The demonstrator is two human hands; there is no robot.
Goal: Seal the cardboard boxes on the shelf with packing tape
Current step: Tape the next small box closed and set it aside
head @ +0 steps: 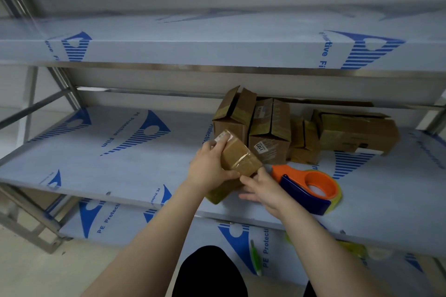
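Observation:
A small brown cardboard box [239, 155] with clear tape across its top stands tilted on the middle shelf [108, 166]. My left hand [207, 166] grips its left side, thumb under the near end. Just right of that thumb, my right hand [263, 188] touches the box's near end, its fingers spread over the front face. An orange and blue tape dispenser [311, 185] with a yellowish roll lies on the shelf just right of my right hand, held by neither hand. Behind stand several more boxes: two with open flaps [253, 125], a small one [304, 142] and a larger one [357, 131].
The shelves are covered in white film with blue logos. An upper shelf [217, 48] overhangs the boxes. On the lower shelf lie a green-handled tool [255, 258] and something yellow [352, 248]. The steel frame's bars [36, 103] run at the left.

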